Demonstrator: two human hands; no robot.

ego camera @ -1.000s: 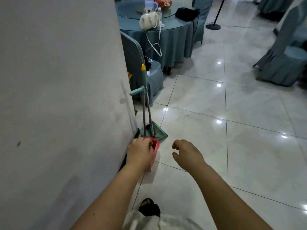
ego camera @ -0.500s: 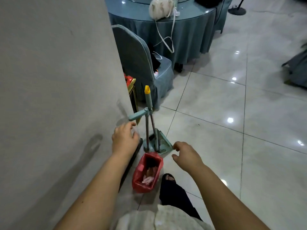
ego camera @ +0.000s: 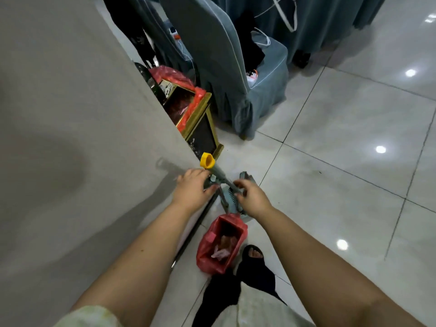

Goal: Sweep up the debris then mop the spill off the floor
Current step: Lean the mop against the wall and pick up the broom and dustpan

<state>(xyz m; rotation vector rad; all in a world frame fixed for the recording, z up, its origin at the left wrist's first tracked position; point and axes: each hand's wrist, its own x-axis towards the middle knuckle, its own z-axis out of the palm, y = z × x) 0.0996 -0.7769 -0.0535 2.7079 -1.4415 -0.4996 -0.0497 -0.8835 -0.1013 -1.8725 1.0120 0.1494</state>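
On the left a grey wall [ego camera: 70, 114] is filling much of the view and is hiding the floor behind it. The left hand [ego camera: 192, 191] is reaching to the wall's corner. Its fingers [ego camera: 198, 173] are curling over the short teal side grip [ego camera: 210, 182] with the thumb under it, so they are clamping on it, though blur is softening the contact.

Just beside it the broom handle [ego camera: 218, 172] with its yellow cap [ego camera: 207, 160] is leaning toward the camera. Its lower shaft is passing between the forefinger and thumb of the right hand [ego camera: 253, 198]. These fingers [ego camera: 239, 182] are apart and curving round the shaft, and I cannot tell if they are pressing it.

The teal dustpan [ego camera: 232, 200] is standing on the floor [ego camera: 342, 138] at its edge along the wall, mostly hidden by both hands. Nearer the camera a red bin [ego camera: 212, 246] is holding crumpled scraps. A foot in a black sandal [ego camera: 253, 253] is standing just right of it.
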